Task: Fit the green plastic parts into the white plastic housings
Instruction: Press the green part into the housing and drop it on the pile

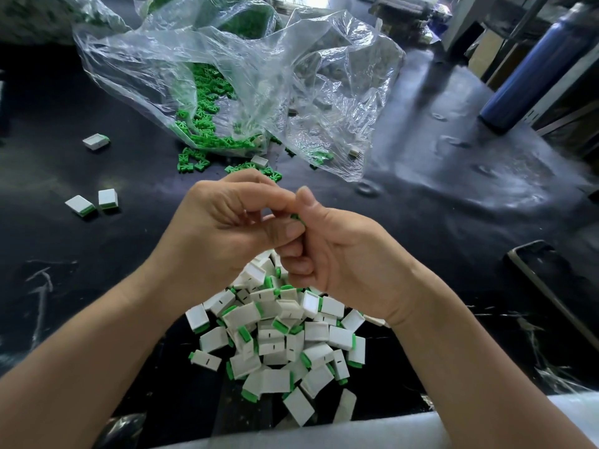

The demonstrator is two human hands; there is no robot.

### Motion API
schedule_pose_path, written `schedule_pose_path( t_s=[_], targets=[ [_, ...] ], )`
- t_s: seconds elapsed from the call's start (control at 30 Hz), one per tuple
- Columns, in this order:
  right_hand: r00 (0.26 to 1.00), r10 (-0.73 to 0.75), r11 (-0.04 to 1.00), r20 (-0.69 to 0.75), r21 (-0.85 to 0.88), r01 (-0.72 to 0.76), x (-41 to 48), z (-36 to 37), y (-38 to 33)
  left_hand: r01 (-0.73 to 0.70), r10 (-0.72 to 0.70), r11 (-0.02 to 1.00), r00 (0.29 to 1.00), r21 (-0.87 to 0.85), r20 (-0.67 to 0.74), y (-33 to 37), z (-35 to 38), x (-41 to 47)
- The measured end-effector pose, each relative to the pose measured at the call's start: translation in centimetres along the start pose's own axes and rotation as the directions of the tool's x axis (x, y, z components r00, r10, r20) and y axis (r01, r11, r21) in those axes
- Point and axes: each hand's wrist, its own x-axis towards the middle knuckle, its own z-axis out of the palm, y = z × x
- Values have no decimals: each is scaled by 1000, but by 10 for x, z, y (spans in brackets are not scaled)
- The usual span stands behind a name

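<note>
Below, dark tabletop (421,205), blue bottle (531,69), green parts (199,116)

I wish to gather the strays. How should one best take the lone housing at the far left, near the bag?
Pinch the housing across its two long white sides, coming from above: it lies flat on the table, apart from other pieces, and its green part at the right end should probably stay untouched.

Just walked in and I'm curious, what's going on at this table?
A person is assembling small parts. The left hand and right hand meet above a pile of finished housings, pinching a green part between their fingers; any housing there is hidden. Loose green parts spill from a clear plastic bag behind.
</note>
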Motion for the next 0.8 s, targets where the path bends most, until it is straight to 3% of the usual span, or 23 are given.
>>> schedule_pose_path(
  t_s=[0.17,0.3,0.37,0.53,0.8],
  targets=[
    [994,-72,997,-84,-40,68,-3,-2,-1,2,-3,999,1000,45,11,1,2,-1],
    [964,-178,981,-195,-116,158,2,0,2,137,-113,971,985,-194,129,2,2,-1],
    [956,-212,974,-203,-128,189,4,4,4,161,-126,972,972,-173,196,2,5,-3],
    [977,-153,988,-146,11,156,2,6,4,89,-68,989,983,-115,173,1,8,0],
    [969,-96,990,-225,83,118,1,15,3,70,-53,988,991,-135,124,-2,11,-1]
  ],
)
